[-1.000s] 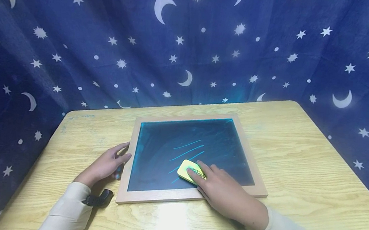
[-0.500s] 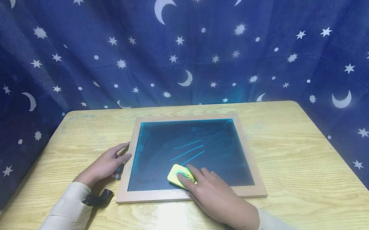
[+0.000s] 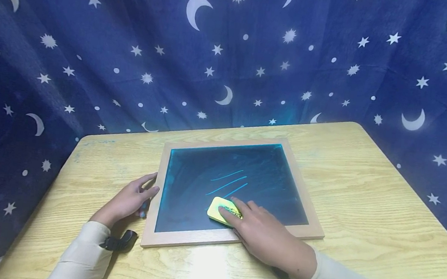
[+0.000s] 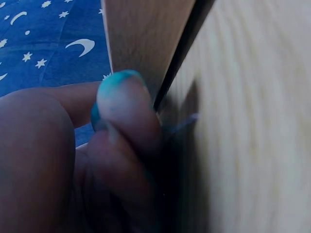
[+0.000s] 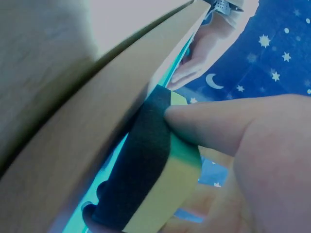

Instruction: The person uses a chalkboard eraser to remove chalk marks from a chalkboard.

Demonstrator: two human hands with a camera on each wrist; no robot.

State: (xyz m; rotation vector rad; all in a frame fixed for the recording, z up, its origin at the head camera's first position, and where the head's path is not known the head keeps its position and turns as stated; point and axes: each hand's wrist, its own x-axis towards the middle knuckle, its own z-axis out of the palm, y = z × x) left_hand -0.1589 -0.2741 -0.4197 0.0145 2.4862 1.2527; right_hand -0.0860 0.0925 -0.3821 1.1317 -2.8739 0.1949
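Note:
A chalkboard (image 3: 190, 236) in a light wooden frame lies on the table, with 3 slanted blue chalk lines (image 3: 227, 185) showing on its dark surface. My right hand (image 3: 268, 236) grips a yellow board eraser (image 3: 218, 205) and presses its dark felt side to the lower middle of the board. In the right wrist view the thumb lies against the side of the eraser (image 5: 170, 194). At the board's left edge my left hand (image 3: 126, 200) holds the frame with thumb and forefinger. Its other fingers (image 4: 126, 107) are curled below, their tips stained blue-green.
The wooden table (image 3: 370, 207) extends around the board, with faint blue smudges near its far left corner. A dark blue curtain (image 3: 230, 68) with moons and stars hangs behind and at both sides. A black strap (image 3: 121, 240) sits by the left cuff.
My right hand slid the eraser left and toward me, then slightly back right and away. The lower chalk lines to its left have disappeared. My left hand stays in place.

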